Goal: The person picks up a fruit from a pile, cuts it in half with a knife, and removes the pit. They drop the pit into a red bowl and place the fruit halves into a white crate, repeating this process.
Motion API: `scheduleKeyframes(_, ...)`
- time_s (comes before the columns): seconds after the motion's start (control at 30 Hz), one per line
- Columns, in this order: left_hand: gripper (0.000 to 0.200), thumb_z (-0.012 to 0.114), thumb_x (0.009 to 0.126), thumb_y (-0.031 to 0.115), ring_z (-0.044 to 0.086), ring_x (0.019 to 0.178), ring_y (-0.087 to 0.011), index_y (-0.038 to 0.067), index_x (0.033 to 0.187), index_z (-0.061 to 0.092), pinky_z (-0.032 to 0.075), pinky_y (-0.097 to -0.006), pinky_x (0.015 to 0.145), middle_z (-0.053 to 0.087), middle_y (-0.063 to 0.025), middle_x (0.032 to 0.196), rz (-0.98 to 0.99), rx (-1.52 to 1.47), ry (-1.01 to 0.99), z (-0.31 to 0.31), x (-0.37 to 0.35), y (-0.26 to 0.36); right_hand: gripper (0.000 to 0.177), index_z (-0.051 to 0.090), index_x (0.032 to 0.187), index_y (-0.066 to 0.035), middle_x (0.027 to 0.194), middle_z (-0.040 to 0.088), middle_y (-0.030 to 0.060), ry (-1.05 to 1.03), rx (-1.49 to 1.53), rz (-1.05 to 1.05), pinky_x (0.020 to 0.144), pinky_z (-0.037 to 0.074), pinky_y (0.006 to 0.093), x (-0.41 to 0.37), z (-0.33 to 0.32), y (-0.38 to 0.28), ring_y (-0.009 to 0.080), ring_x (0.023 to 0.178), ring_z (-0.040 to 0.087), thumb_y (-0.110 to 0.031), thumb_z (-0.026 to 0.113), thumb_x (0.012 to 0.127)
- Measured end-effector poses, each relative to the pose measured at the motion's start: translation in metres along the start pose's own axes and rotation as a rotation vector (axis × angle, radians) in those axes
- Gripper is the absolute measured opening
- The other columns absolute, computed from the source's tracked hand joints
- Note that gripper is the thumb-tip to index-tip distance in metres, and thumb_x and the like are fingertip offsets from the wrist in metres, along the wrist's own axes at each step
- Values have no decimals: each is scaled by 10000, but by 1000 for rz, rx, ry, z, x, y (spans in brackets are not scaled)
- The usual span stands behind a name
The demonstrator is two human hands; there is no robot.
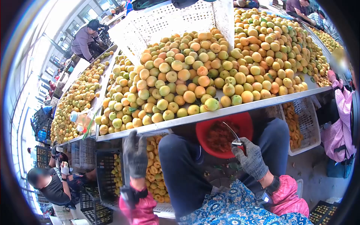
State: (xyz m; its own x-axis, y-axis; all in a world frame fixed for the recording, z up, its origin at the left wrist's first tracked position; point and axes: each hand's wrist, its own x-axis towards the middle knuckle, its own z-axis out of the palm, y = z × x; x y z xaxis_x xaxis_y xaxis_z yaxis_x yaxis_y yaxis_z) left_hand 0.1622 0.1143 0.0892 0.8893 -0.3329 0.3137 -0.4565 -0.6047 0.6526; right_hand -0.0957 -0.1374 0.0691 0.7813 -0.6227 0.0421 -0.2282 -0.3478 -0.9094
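My left hand, in a grey knitted glove, is raised at the table's front edge, fingers stretched upward and nothing in them. Just beyond its fingertips lie the nearest apricots of a large yellow-orange and green heap. My right hand, gloved the same way, is closed around the red handle of a small curved knife. The thin metal blade arcs up and left over a red basin. Reddish-brown apricot pits seem to fill the basin's bottom, between my knees.
A white perforated crate lies tipped on the metal-edged table. Crates of split apricots stand beside my left leg and under the table at right. A plastic bottle rests on the left table. Other people sit nearby.
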Motion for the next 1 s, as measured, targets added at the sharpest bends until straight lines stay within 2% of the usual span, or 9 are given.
scheduleKeyframes(0.07, 444, 615, 885, 271, 631, 976, -281, -16, 1220, 562, 478, -352, 884, 639, -187, 1093, 62, 205, -73, 15, 38, 32, 176, 614, 1029, -44, 733, 639, 110, -12, 82, 69, 561, 496, 289, 2, 1, 7, 133, 616, 643, -157, 640, 898)
scheduleKeyframes(0.33, 602, 608, 830, 545, 619, 1015, -351, 74, 1201, 564, 487, -458, 874, 633, -180, 1108, 273, 617, -508, 100, 133, 18, 200, 621, 1038, -2, 712, 634, 73, -99, 191, 204, 554, 480, 286, 11, -5, 16, 121, 593, 613, -159, 618, 915)
scheduleKeyframes(0.53, 542, 674, 804, 493, 626, 984, -357, 88, 1154, 588, 498, -432, 844, 659, -180, 1036, 141, 549, -494, 93, 136, 26, 184, 614, 1052, -12, 703, 616, 43, -100, 240, 222, 542, 462, 268, 12, -2, 19, 98, 579, 573, -152, 589, 934)
scheduleKeyframes(0.63, 362, 620, 894, 350, 673, 790, -273, 23, 1051, 617, 533, -376, 714, 680, -163, 877, 160, 98, -362, 101, 132, 8, 184, 605, 1070, -19, 694, 582, 7, -91, 392, 257, 534, 440, 243, 9, -4, 10, 68, 577, 522, -157, 557, 958)
scheduleKeyframes(0.73, 381, 509, 980, 338, 660, 762, -185, -32, 978, 600, 541, -319, 672, 659, -95, 825, -178, -780, -434, 84, 90, 57, 191, 597, 1082, -25, 687, 550, -18, -65, 550, 262, 534, 424, 229, 7, -1, -6, 49, 585, 487, -170, 532, 976)
scheduleKeyframes(0.9, 473, 487, 979, 425, 655, 799, -242, -29, 1075, 577, 535, -357, 772, 665, -130, 886, -302, -1043, -359, 94, -1, 115, 235, 595, 1117, -58, 737, 580, -14, -66, 614, 178, 533, 419, 216, 8, 20, -22, 45, 587, 499, -236, 519, 985)
scheduleKeyframes(0.93, 491, 529, 959, 421, 641, 892, -243, -36, 1137, 557, 519, -368, 831, 652, -136, 962, -62, -748, -375, 110, -14, 95, 230, 595, 1119, -60, 727, 580, -15, -74, 561, 148, 529, 414, 218, 9, 23, -26, 45, 585, 497, -231, 521, 984)
scheduleKeyframes(0.97, 491, 529, 959, 421, 641, 892, -243, -36, 1137, 557, 519, -368, 831, 652, -136, 962, -63, -757, -382, 113, -27, 103, 226, 595, 1121, -62, 717, 579, -15, -84, 508, 121, 526, 409, 219, 9, 26, -28, 44, 583, 496, -225, 522, 983)
scheduleKeyframes(1.0, 504, 555, 946, 410, 630, 934, -243, -43, 1168, 543, 512, -366, 851, 639, -140, 1004, -177, -1064, -393, 117, -40, 116, 222, 592, 1112, -48, 697, 581, 5, -85, 478, 115, 526, 416, 239, 8, 28, -28, 61, 580, 507, -212, 517, 983)
